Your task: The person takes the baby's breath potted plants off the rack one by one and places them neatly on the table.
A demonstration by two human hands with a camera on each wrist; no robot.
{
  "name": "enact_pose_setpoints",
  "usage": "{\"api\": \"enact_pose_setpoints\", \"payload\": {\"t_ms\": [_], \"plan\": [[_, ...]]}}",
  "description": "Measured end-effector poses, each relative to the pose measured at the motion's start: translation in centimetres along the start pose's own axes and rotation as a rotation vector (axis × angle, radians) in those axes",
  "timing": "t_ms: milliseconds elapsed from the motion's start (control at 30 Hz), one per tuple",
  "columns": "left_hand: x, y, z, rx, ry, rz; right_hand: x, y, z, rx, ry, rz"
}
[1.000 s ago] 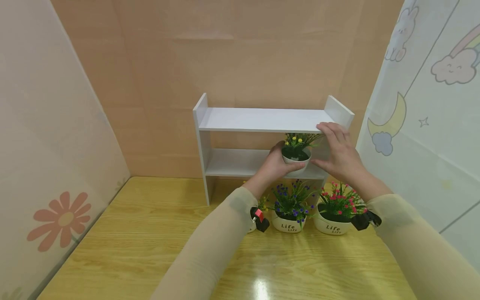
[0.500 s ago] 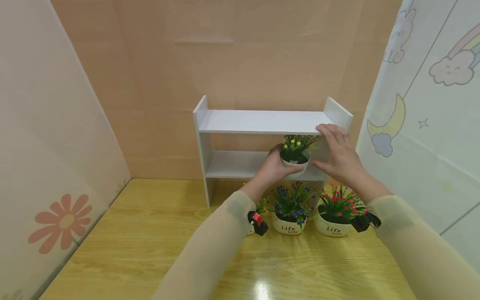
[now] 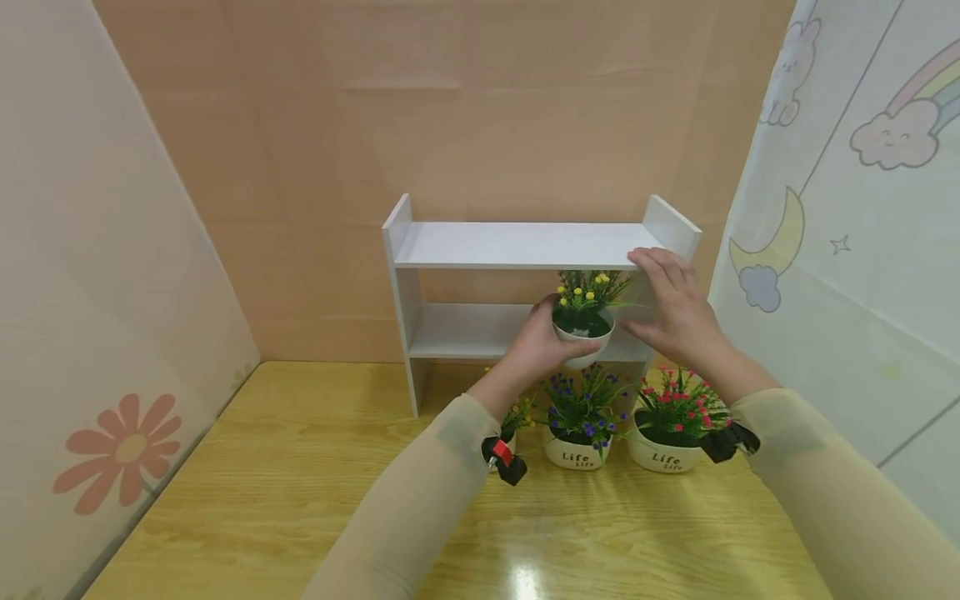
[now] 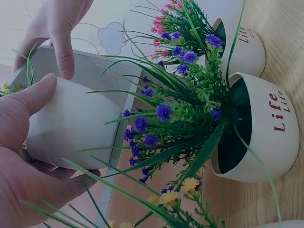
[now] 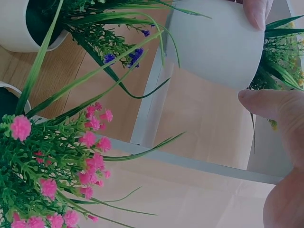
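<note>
My left hand point(image 3: 536, 343) grips a white flowerpot point(image 4: 71, 123) of yellow flowers point(image 3: 583, 293), thumb across its front and fingers around its far side. The pot is raised in front of the lower board point(image 3: 472, 331) of a white two-tier shelf, toward its right end, slightly tilted. My right hand point(image 3: 678, 308) has its fingertips on the front edge of the top board point(image 3: 517, 243). Its thumb hangs below that edge, close to the pot's rim; whether it touches is unclear. Under the held pot stands a pot of purple flowers point(image 3: 577, 452), marked "Life".
A "Life" pot of pink flowers point(image 3: 663, 457) stands on the wooden table point(image 3: 300, 483) at the right. Another pot with yellow flowers point(image 3: 521, 412) is partly behind my left wrist. Patterned sheets hang at both sides, and a tan backdrop point(image 3: 300, 167) behind the shelf.
My left hand and the held pot have come slightly down, left and toward me from the shelf. The right hand has stayed at the top board's edge.
</note>
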State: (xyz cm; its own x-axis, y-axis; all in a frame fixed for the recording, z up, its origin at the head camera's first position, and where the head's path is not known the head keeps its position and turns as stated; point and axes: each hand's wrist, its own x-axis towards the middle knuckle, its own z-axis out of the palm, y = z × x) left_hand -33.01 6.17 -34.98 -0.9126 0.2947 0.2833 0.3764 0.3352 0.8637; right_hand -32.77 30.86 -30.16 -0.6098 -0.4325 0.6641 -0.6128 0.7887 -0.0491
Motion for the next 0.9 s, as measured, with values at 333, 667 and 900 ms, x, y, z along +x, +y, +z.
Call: {"api": "enact_pose_setpoints", "payload": {"t_ms": [333,667,900], "plan": [[-1.2,-0.1,-0.6,-0.017,-0.016,0.005,0.1,0.0,0.1,0.008,-0.001,0.008],[-2.9,-0.1,-1.3,0.015,-0.037,-0.06,0.3,-0.3,0.1,0.005,-0.032,0.044],[-3.9,-0.4,-1.7,0.028,-0.036,-0.062,0.4,-0.3,0.2,-0.001,-0.025,0.041]]}}
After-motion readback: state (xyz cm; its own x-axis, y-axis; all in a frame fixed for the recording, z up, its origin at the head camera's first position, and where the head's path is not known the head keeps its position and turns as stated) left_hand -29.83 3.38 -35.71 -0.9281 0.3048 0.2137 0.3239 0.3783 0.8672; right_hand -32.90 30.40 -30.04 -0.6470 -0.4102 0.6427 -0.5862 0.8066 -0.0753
